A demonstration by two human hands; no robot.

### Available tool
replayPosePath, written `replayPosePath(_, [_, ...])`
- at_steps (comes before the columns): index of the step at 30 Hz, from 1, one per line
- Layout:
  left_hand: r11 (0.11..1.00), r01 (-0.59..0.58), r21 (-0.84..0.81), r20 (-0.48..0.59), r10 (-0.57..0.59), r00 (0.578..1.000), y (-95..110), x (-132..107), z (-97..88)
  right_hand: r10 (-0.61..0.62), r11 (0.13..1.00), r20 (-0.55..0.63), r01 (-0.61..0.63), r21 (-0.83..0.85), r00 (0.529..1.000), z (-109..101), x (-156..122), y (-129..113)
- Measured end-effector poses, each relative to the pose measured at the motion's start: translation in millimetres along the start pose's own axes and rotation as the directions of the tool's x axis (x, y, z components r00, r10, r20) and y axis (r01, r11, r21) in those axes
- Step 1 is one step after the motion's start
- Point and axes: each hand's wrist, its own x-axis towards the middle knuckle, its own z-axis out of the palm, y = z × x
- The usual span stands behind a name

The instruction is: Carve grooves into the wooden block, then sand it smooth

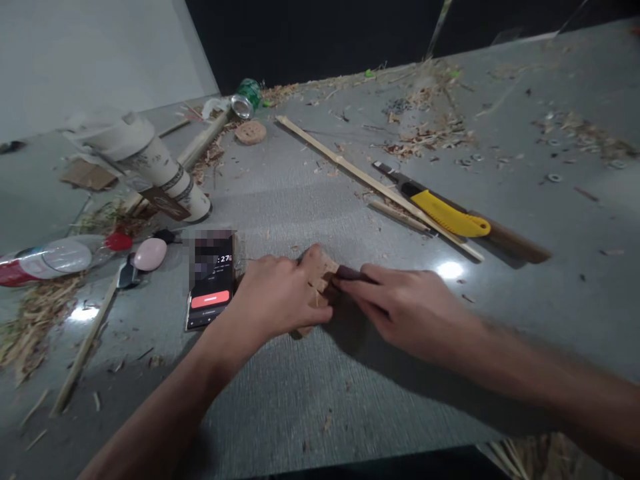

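Note:
My left hand [280, 297] is closed over a small pale wooden piece [320, 283], pressing it onto the grey table [300, 400]. Most of the piece is hidden under the fingers. My right hand [400, 307] pinches a dark, slim tool [353, 273] whose tip meets the wooden piece; I cannot make out what kind of tool it is. A phone [213, 280] with a lit timer screen lies just left of my left hand.
A yellow utility knife [445, 212] and long wooden strips [370, 180] lie behind the hands. Paper cups [150, 167], a plastic bottle [55, 257], a pink oval object [149, 253] and a green can [247, 98] sit to the left. Wood shavings and small washers [554, 177] are scattered about.

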Motion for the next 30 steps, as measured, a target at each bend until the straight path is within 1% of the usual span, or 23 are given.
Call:
replayPosePath(2, [0.999, -0.047, -0.003, -0.04, 0.047, 0.998, -2.2, 0.0, 1.1, 0.086, 0.996, -0.05, -0.087, -0.016, 0.995, -1.1, 2.4, 7.8])
replayPosePath(4, [0.992, -0.125, 0.003, -0.096, 0.125, 0.988, -3.1, 0.3, 1.8, 0.152, 0.988, -0.114, -0.156, -0.023, 0.982, -3.3, 4.9, 16.6])
replayPosePath(6, [0.981, -0.19, 0.024, -0.132, 0.191, 0.973, -1.8, 1.0, 2.4, 0.165, 0.985, -0.142, -0.17, -0.017, 0.976, -5.4, 6.7, 22.9])
replayPosePath(7, [0.978, -0.203, 0.036, -0.143, 0.207, 0.968, -0.4, 1.4, 2.8, 0.162, 0.986, -0.141, -0.166, -0.015, 0.977, -6.0, 7.2, 24.6])
replayPosePath(8, [0.978, -0.203, 0.046, -0.153, 0.207, 0.966, 1.4, 1.8, 3.4, 0.157, 0.987, -0.135, -0.16, -0.012, 0.978, -6.2, 7.4, 25.4])
replayPosePath(13, [0.991, -0.128, 0.045, -0.194, 0.135, 0.972, 7.5, 2.1, 5.5, 0.144, 0.989, -0.124, -0.145, 0.001, 0.982, -3.0, 7.1, 25.4])
replayPosePath(19, [0.986, -0.166, -0.01, -0.227, 0.159, 0.961, 3.6, 0.9, 4.6, 0.119, 0.992, -0.1, -0.114, 0.051, 0.988, 0.8, 6.9, 27.1])
replayPosePath(23, [0.984, -0.179, -0.017, -0.255, 0.169, 0.952, -1.3, 3.2, 9.4, 0.117, 0.992, -0.102, -0.112, 0.051, 0.988, 2.4, 6.5, 28.7])
replayPosePath(26, [0.976, -0.219, -0.02, -0.284, 0.205, 0.937, -4.4, 4.6, 12.6, 0.121, 0.992, -0.109, -0.116, 0.047, 0.987, 4.5, 6.6, 31.4])
replayPosePath(30, [0.957, -0.284, -0.052, -0.29, 0.258, 0.922, -6.6, 4.6, 12.4, 0.126, 0.992, -0.095, -0.123, 0.041, 0.987, 4.8, 7.1, 32.3])
